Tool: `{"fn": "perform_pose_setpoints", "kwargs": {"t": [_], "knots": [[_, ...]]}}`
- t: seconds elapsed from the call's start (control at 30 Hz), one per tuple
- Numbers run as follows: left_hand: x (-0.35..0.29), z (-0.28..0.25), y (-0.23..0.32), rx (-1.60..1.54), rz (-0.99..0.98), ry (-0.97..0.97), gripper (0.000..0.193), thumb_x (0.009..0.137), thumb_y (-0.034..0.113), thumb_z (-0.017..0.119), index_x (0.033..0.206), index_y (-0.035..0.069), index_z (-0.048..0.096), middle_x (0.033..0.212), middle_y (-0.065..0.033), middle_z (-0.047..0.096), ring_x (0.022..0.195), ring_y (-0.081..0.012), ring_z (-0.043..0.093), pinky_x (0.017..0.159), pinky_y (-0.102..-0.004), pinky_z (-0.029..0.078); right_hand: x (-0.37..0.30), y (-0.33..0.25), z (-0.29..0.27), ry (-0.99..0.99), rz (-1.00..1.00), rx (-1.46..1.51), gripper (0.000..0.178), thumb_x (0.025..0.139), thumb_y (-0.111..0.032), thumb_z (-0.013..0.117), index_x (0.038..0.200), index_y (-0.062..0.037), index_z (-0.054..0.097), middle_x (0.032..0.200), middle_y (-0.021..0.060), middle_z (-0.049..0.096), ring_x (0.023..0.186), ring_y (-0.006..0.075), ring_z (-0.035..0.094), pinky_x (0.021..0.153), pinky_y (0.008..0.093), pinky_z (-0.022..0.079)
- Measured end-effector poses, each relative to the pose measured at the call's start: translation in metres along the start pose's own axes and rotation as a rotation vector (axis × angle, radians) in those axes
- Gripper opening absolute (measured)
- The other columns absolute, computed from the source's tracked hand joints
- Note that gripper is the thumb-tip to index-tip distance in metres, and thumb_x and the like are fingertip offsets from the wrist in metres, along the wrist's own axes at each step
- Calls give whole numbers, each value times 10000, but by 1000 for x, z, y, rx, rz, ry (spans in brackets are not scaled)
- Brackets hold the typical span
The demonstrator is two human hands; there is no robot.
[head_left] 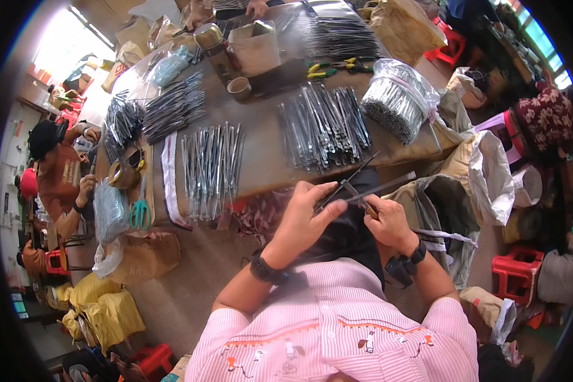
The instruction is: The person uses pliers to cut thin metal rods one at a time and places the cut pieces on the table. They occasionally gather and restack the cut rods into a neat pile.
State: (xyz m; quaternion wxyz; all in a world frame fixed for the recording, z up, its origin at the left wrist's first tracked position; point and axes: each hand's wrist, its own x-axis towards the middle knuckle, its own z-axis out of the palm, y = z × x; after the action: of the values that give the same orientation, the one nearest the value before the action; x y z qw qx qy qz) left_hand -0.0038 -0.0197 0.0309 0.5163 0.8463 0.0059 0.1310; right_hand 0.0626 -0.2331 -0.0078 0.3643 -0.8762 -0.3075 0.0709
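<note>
Your left hand (309, 210) is nearly closed, thumb and forefinger pinching a thin dark strip (364, 165) where it meets a flat grey bar (395, 183). Your right hand (388, 221) is curled narrow on that bar just below its middle, though the fingers hide part of the grip. The two pieces cross in front of you, between your body and the table (261, 159), probably so that you can see the crossing closely and steady it from both sides; which small part sits at the crossing, you cannot tell from here.

Beyond your hands, a dense pile of metal strips (325, 127) and a looser pile (213, 169) lie roughly side by side, lengths pointing away from you, likely to keep single pieces easy to pick up. A plastic-wrapped bundle (398, 105) rests at the table's right, its wrapping presumably there to stop the rods spreading. Teal-handled scissors (140, 213) and a tape roll (122, 175) lie off to the left, and pliers (331, 69) lie behind the dense pile, seemingly set aside to leave the near edge for the strips
</note>
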Motion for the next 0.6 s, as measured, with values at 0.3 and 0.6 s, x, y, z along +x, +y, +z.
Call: {"fn": "perform_pose_setpoints", "kwargs": {"t": [0.3,0.6], "knots": [[-14,-34,-13,152,-33,259,221,794,10,676,1014,10,694,829,-159,582,743,-308,590,688,-373,480,32,-24,23,-102,15,149,301,769,-108,542,1061,-45,587,797,172,631,744,383,614,684,422,480],[-16,-135,-143,676,-259,623,174,836,118,602,886,-30,680,836,-230,606,805,-415,572,743,-497,451,30,-8,29,-121,171,481,386,788,-33,477,1162,-21,573,803,51,623,677,129,584,622,251,456]]}}
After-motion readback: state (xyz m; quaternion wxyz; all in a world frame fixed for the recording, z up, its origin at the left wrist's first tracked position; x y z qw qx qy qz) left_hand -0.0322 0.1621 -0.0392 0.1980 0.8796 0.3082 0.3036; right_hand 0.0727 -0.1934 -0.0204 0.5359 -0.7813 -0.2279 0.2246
